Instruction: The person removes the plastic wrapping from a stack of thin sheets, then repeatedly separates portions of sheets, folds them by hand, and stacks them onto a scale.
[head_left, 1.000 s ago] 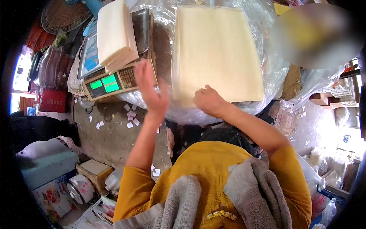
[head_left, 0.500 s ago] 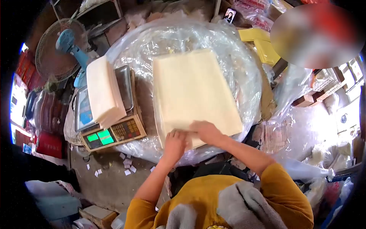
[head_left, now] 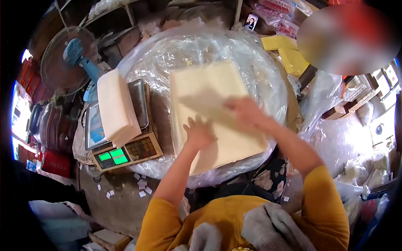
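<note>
A pile of large cream sheets (head_left: pixel 234 144), which look like paper or thin cloth, lies on plastic film on the round table. My left hand (head_left: pixel 199 133) rests flat on the pile with its fingers spread. Farther to the right, my right hand (head_left: pixel 249 113) is above the sheets, fingers curled and smeared by motion. From its fingertips a darker, blurred flap extends leftward; it looks like a lifted part of the top sheet, pinched there. On the left, a folded cream stack (head_left: pixel 117 106) sits on a digital scale (head_left: pixel 144 146) with green displays.
Clear plastic film (head_left: pixel 155 50) covers the round table. A blue fan (head_left: pixel 75 54) stands behind the scale. Yellow folded sheets (head_left: pixel 289 56) and a phone (head_left: pixel 251 21) lie at the far side. Small paper scraps (head_left: pixel 142 188) litter the floor.
Both hands have moved away from the pile's near edge. My left hand is now spread on the sheets; my right has swept up and right, with a blurred flap beside it.
</note>
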`<move>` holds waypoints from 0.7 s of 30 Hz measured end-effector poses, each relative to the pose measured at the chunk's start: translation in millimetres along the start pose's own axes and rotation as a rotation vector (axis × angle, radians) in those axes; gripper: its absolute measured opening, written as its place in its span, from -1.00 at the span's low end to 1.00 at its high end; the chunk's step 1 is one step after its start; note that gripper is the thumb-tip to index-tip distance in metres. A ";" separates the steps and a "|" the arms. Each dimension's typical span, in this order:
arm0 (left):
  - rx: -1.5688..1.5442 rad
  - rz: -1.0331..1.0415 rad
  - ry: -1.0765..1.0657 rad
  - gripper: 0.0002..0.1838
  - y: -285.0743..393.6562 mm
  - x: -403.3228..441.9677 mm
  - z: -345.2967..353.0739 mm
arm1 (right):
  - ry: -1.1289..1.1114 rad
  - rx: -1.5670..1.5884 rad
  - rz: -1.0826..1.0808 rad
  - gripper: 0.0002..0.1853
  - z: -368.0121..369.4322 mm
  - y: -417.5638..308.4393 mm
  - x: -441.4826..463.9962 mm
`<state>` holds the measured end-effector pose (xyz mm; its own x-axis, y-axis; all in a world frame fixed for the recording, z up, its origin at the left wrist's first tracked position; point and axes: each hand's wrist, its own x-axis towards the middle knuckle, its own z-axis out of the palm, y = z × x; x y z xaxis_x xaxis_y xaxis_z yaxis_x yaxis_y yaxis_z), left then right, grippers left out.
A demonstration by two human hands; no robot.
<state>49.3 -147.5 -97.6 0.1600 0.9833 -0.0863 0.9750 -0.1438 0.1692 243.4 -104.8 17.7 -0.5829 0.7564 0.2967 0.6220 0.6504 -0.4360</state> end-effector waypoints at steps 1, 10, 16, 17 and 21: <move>-0.001 -0.006 -0.056 -0.11 0.8 1.3 -4.8 | 0.087 0.075 0.062 -0.73 -32.0 7.0 16.5; -0.035 -0.049 -0.105 -0.07 5.4 4.4 -11.2 | 0.387 -0.198 -0.338 -0.65 -129.7 -70.2 1.4; -0.405 0.017 0.552 -0.42 -7.1 -32.2 -5.2 | 0.117 -0.213 -0.300 -0.63 17.7 -33.3 -75.7; -0.478 0.029 0.679 -0.46 -12.7 -40.7 -2.5 | 0.074 -0.269 -0.300 -0.63 27.0 -33.6 -85.1; -0.413 0.319 0.450 -0.59 -52.4 -59.0 18.0 | -0.276 -0.493 -0.185 -0.61 51.2 5.1 -114.6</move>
<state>-8.5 -200.0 -119.0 0.2629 0.8632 0.4310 0.7380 -0.4677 0.4864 286.6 -191.7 -62.0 -0.7780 0.6244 0.0695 0.6282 0.7751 0.0677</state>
